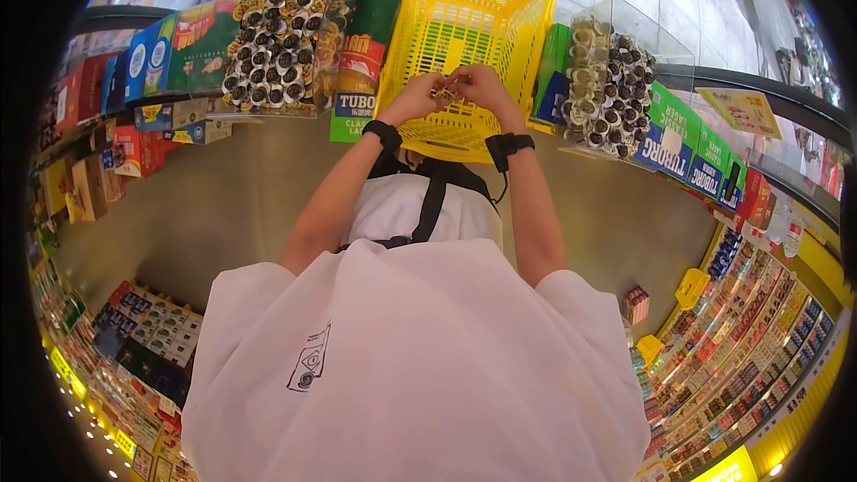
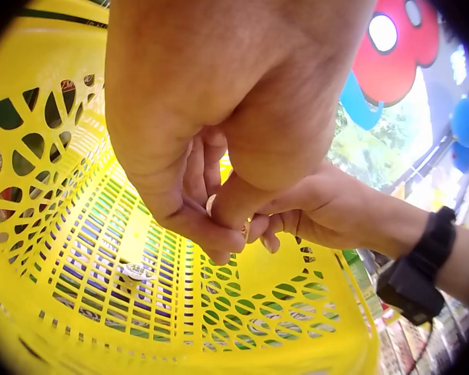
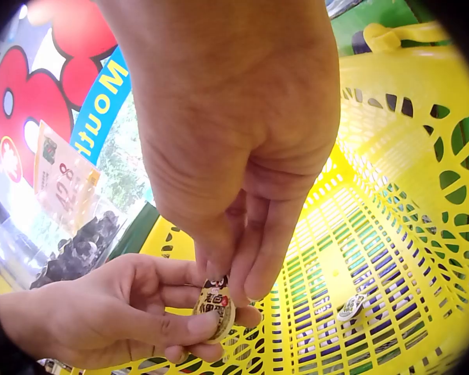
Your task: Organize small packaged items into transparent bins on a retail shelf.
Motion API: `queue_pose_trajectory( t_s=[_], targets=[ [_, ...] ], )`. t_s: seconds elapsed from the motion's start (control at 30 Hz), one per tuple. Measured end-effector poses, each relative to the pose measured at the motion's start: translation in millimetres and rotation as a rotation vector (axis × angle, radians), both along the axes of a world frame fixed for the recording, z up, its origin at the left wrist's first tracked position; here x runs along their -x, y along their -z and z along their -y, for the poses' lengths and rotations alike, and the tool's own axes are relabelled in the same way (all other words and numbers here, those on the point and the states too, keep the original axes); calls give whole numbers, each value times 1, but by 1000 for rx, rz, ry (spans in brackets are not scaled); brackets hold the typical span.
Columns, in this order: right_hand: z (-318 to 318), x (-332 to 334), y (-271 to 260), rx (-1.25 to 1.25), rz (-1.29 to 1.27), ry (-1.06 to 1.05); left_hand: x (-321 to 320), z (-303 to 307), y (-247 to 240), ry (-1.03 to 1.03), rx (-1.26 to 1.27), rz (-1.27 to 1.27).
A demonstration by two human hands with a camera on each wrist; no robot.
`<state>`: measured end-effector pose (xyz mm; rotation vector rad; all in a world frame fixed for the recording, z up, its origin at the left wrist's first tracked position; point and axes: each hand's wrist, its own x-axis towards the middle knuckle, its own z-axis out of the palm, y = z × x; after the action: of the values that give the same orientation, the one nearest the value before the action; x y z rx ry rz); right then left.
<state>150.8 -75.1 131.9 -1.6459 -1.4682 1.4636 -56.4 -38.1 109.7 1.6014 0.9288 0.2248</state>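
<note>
Both hands meet over a yellow basket (image 1: 413, 54). My left hand (image 3: 117, 312) pinches a small round printed packet (image 3: 217, 311) between thumb and fingers, its label facing up in the right wrist view. The fingertips of my right hand (image 3: 238, 148) pinch the packet's upper edge. In the left wrist view, the left hand (image 2: 219, 101) hides most of the packet, and the right hand (image 2: 316, 207) touches it from the other side. Another small packet (image 3: 351, 307) lies on the basket's slatted bottom, apart from the hands.
Clear bins of small round packets stand left (image 1: 272, 58) and right (image 1: 616, 89) of the basket. Green beer cartons (image 1: 665, 138) line the right side, with more cartons (image 1: 357, 62) at the left. A price card (image 3: 65, 173) stands beyond the left hand.
</note>
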Motion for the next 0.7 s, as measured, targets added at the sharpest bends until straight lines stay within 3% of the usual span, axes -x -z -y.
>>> queue_pose_trajectory(
  t_s=[0.23,0.3,0.4,0.47,0.5,0.57,0.7],
  targets=[
    [5,4,6,-10,-47,57,4,4,4,-58,0,54],
    [4,5,5,-166,-57,28,7,4,5,-77,23,86],
    [7,8,-12,-47,-140,88,17,-1,-7,-48,12,139],
    [8,13,-32,-80,-165,109,25,-8,-30,61,162,70],
    [12,15,-35,-106,-191,134,28,-8,-32,56,161,72],
    [16,20,-41,-95,-258,162,33,-12,-36,-62,430,190],
    [16,28,-60,-150,-369,166,44,-17,-55,-103,460,258]
  ],
)
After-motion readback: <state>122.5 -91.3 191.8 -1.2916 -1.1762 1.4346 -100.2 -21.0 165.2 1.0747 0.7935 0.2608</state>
